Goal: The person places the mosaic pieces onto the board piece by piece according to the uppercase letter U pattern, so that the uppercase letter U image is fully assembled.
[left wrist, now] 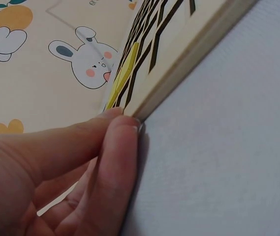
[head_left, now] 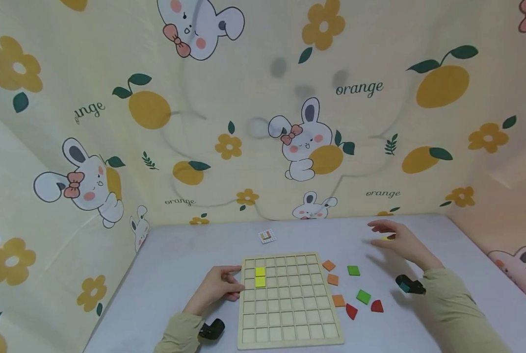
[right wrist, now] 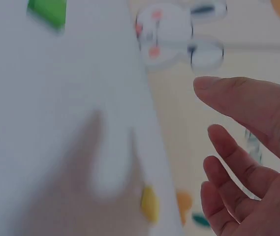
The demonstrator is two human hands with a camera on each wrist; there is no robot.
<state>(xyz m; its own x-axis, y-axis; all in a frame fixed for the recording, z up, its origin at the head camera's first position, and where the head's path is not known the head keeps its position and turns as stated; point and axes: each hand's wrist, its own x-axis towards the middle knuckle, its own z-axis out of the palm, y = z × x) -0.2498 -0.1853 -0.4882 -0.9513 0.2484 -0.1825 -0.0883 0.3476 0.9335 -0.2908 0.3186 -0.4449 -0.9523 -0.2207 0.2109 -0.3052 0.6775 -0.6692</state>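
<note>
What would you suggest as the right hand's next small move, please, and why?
I would probably lower the right hand toward the yellow piece on the table and pinch it: the fingers are spread and hold nothing, the piece lies nearby, and the board already bears two yellow tiles.

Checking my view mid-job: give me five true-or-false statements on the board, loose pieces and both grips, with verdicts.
The left grip touches the left edge of the board. True.
The board holds two green squares. False: the green squares lie to its right.
The right grip is empty. True.
The patterned card lies on the board. False: the patterned card lies beyond its far edge.
Two red pieces lie right of the board. True.
</note>
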